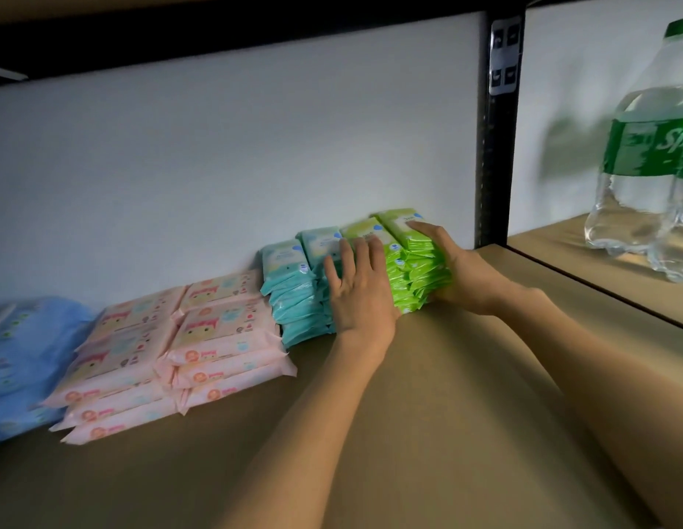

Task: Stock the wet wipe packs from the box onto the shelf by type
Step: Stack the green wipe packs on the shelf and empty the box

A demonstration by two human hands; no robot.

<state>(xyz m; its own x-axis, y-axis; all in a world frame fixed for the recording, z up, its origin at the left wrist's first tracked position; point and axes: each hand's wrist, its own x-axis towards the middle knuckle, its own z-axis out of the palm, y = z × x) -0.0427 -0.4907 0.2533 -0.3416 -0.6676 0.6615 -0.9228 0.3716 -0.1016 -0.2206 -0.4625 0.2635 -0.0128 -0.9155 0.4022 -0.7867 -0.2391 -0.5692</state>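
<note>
We see the left hand (357, 288) lying flat, fingers straight, against the front of the stacked lime-green plastic wet wipe packs (410, 257) on the tan board shelf (428, 395). The right hand (456, 267) cups the stack's right end, thumb stretched across the top pack. Just left of the left fingertips stand teal packs (294, 284), then pink packs (187, 345).
</note>
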